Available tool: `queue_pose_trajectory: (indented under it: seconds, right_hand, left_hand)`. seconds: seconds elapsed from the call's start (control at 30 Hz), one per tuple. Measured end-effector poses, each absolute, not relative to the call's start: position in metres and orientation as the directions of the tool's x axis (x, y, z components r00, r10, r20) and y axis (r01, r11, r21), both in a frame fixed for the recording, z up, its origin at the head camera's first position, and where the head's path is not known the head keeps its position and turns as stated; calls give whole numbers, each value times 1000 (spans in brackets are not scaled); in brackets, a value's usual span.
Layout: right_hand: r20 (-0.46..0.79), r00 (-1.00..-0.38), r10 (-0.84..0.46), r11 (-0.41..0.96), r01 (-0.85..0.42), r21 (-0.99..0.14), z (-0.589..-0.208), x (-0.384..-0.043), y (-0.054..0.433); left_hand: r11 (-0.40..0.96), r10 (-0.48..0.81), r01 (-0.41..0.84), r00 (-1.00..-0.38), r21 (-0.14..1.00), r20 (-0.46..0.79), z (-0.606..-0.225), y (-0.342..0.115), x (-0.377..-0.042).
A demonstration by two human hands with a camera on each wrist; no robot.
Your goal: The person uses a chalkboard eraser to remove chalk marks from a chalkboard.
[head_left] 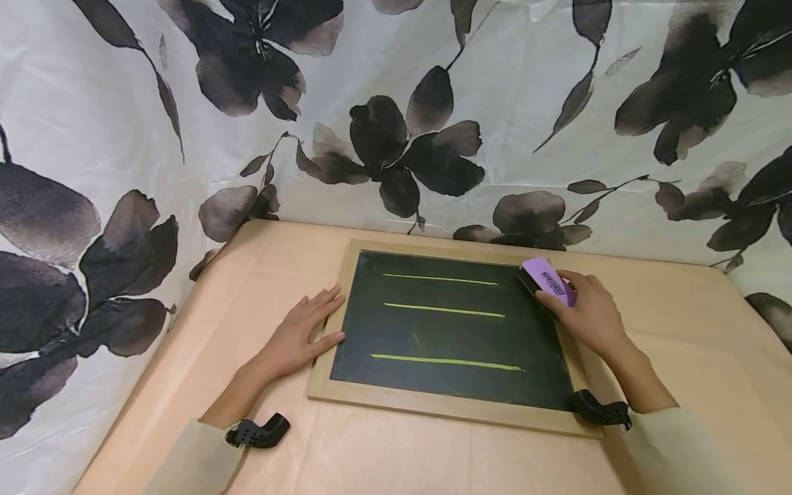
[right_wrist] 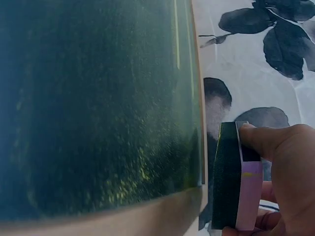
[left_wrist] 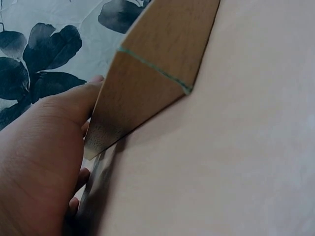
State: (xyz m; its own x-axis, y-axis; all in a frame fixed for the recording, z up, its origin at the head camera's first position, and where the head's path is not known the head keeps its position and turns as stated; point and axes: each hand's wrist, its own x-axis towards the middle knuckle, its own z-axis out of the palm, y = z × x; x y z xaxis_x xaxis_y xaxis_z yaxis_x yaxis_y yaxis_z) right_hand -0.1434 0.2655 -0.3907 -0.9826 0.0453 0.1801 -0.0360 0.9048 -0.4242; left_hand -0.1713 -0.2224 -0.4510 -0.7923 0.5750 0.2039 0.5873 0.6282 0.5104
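A chalkboard (head_left: pixel 445 337) with a light wooden frame (head_left: pixel 402 407) lies on the table. Three yellow chalk lines (head_left: pixel 444 310) run across it, with a faint short mark between the lower two. My left hand (head_left: pixel 297 337) rests its spread fingers against the frame's left side; in the left wrist view the hand (left_wrist: pixel 49 142) is beside the frame's wooden edge (left_wrist: pixel 147 59). In my right hand (head_left: pixel 590 313), a purple eraser (head_left: pixel 551 280) with a dark felt face is held tilted over the board's upper right corner. The right wrist view shows thumb and fingers gripping the eraser (right_wrist: pixel 251 196).
The table (head_left: pixel 396 460) has a plain tan covering. Behind and to the left hangs a white cloth (head_left: pixel 507 89) with dark flowers. A black wrist device (head_left: pixel 258 432) is on the left wrist and another such device (head_left: pixel 601 410) on the right, near the board's lower right corner.
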Motion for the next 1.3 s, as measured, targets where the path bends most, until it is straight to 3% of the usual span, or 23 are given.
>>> queue_pose_trajectory:
  seconds: [0.97,1.3]
  right_hand:
    - [141,-990,7,914,-51,-402,-399,-173,242]
    - [69,-998,5,900,-26,-435,-395,-185,238]
  left_hand:
    - [632,584,594,-787,498,198,-450,-226,-178]
    - [626,588,585,-788,515,181,-448,-224,-180]
